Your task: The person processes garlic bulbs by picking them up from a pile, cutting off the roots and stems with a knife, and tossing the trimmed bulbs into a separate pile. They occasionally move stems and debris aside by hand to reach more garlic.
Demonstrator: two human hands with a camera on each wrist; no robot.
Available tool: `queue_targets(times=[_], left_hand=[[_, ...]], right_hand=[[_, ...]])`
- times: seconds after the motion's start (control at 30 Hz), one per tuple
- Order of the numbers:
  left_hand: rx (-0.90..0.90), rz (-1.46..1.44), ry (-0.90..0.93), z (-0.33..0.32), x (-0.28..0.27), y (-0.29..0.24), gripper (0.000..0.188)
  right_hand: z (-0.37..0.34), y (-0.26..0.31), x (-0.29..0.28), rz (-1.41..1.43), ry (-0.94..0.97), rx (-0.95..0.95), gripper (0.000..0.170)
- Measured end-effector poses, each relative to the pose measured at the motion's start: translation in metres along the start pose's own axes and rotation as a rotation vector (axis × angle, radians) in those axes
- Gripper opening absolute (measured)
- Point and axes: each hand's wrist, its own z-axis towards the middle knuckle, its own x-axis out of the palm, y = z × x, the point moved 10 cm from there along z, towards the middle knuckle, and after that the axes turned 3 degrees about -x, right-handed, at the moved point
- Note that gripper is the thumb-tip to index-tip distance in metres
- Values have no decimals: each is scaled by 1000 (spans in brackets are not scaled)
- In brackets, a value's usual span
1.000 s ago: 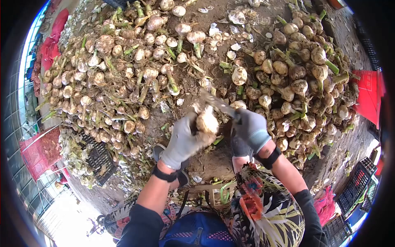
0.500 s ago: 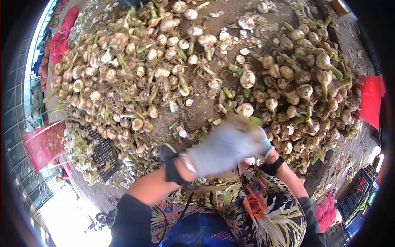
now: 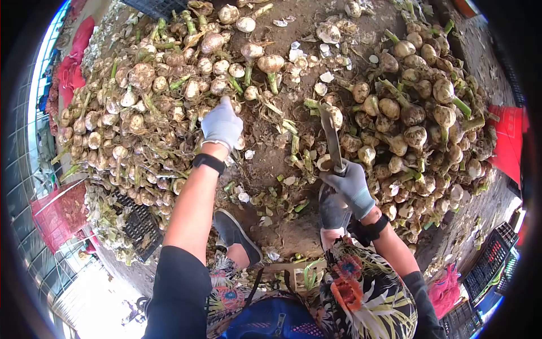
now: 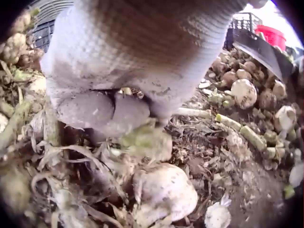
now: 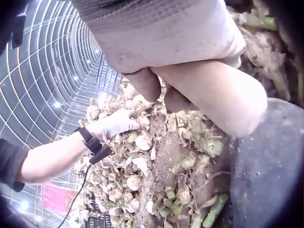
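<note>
In the head view, my gloved left hand (image 3: 222, 123) reaches into the near side of the left garlic heap (image 3: 141, 121). Its fingers are curled low among the stalks in the left wrist view, around a garlic bulb (image 4: 156, 146) with a green stem, partly hidden and blurred. A larger pale bulb (image 4: 166, 194) lies just below. My gloved right hand (image 3: 351, 186) grips the handle of a knife (image 3: 331, 138), its broad blade pointing away from me, over the ground between the heaps.
Another garlic heap (image 3: 415, 121) lies on the right, beside a red container (image 3: 506, 135). Cut stems and peelings (image 3: 296, 152) litter the soil between. Black crates (image 3: 490, 257) stand at lower right; another crate (image 3: 138, 220) sits at left near a red mesh basket (image 3: 59, 212).
The left hand held a garlic bulb by the knife, swung right across the right hand, and is now over the left heap without that bulb. The right hand keeps the knife, its blade now pointing forward.
</note>
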Motion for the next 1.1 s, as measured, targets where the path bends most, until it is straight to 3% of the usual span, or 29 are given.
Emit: queue_targets(times=[0.07,0.1,0.17,0.23,0.3,0.33,0.43,0.5,0.57,0.63,0.7,0.8,0.9,0.97,1.0,1.07,1.1], left_hand=[[-73,-538,16,-14,-17,7,60],[-27,-1054,20,-25,-8,1,60],[152,-1401,197,-63,-13,-33,59],[298,-1349,126,-103,-18,-59,55],[228,-1331,283,-132,-11,-83,53],[162,-1561,416,-143,3,-90,51],[100,-1825,472,-157,11,-95,54],[47,-1855,480,-162,13,-88,49],[0,-1884,485,-166,19,-80,43],[112,-1936,401,-169,30,-73,62],[194,-1712,385,-173,41,-65,74],[173,-1586,270,-180,45,-57,79],[81,-1794,243,-183,39,-54,79],[-15,-1874,389,-186,43,-57,78],[-16,-1873,391,-186,30,-57,78],[313,-1615,458,-191,-18,-78,66],[288,-1676,464,-195,-18,-79,60]], right_hand=[[10,9,-1,106,-47,-39,16],[15,15,3,111,-49,-38,16],[19,31,9,272,-72,-1,18],[19,44,19,260,-59,63,21],[23,54,36,397,41,-49,22],[24,55,42,364,71,-104,22],[15,62,48,242,54,-258,23],[3,64,47,214,81,-209,26],[-21,106,47,-641,-37,-614,27],[-32,105,54,-805,-29,-648,28],[-37,100,64,-1061,20,-609,26],[-38,100,62,-1067,5,-624,25],[-37,99,60,-1072,-29,-620,22],[-31,94,57,-1070,-49,-611,21],[-14,71,42,-1051,-39,-401,19],[10,24,5,-1067,-25,-34,15],[0,36,3,-1026,-74,-138,16]])
